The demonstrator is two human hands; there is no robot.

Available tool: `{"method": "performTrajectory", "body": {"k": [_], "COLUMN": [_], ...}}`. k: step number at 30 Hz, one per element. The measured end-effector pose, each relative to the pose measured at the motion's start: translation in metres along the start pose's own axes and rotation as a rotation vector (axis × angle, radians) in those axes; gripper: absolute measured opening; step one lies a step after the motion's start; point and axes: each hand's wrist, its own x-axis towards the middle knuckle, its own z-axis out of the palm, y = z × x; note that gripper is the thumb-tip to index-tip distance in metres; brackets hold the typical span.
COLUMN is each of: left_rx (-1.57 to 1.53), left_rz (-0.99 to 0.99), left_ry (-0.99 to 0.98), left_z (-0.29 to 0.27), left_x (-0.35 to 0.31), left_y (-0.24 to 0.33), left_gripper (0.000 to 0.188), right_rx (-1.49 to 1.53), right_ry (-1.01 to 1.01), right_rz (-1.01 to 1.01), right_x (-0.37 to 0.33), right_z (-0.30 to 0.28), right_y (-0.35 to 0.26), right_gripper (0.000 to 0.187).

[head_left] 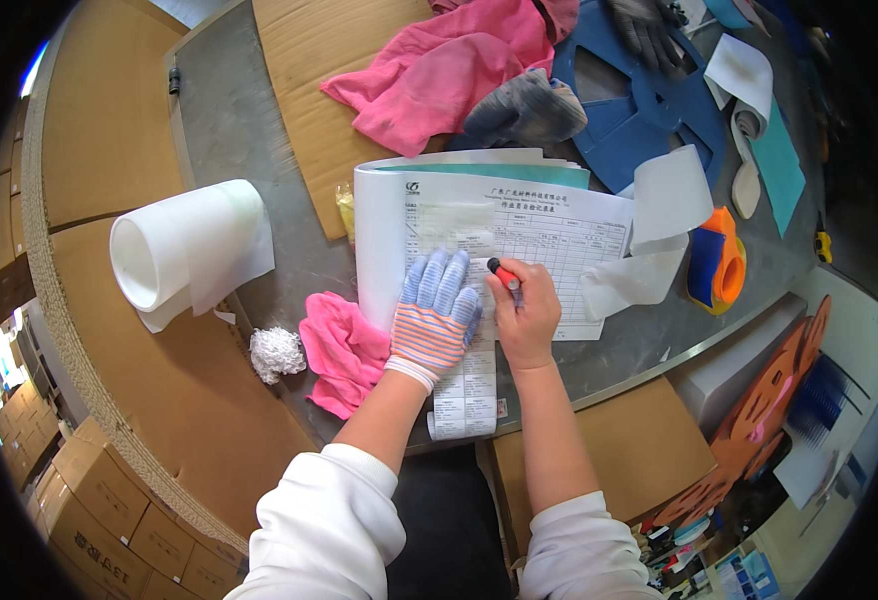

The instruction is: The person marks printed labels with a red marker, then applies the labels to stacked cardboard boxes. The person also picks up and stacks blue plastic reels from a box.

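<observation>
My left hand (433,315), in a blue and orange striped glove, lies flat with outstretched fingers on a long strip of printed labels (464,400). The strip runs over a printed form (559,250) and hangs at the table's near edge. Just to the right, my bare right hand (527,310) is closed round a red pen-like stick with a black end (503,274). Its lower end is hidden by the fingers. Beneath the form is a stack of sheets with a curled left side (377,240). A pink cloth (344,350) touches the left wrist area.
Left stand a white roll (184,250) and a ball of white netting (277,355). Right are curled white paper (669,200) and an orange and blue tape dispenser (716,262). Farther back lie a pink cloth (449,70), a grey glove (649,35) and a blue reel plate (639,110).
</observation>
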Motion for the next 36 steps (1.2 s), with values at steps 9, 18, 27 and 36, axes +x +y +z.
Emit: {"method": "performTrajectory", "body": {"k": [9, 18, 27, 36], "left_rx": [0.017, 0.025, -0.037, -0.013], "left_rz": [0.017, -0.023, -0.003, -0.006], "left_ry": [0.027, 0.014, 0.023, 0.002], "left_z": [0.004, 0.005, 0.002, 0.002], "left_x": [-0.001, -0.002, -0.031, -0.063], "left_y": [-0.002, 0.001, 0.007, 0.000], "left_gripper": [0.041, 0.044, 0.023, 0.018], "right_rx": [-0.056, -0.127, -0.117, 0.357], "right_ry": [-0.066, -0.087, -0.063, 0.068], "right_rz": [-0.175, -0.214, -0.159, 0.388], "right_x": [0.015, 0.013, 0.010, -0.022], "right_z": [0.005, 0.018, 0.020, -0.016], "right_y": [0.005, 0.009, 0.009, -0.007], "right_gripper": [0.027, 0.024, 0.022, 0.018]}}
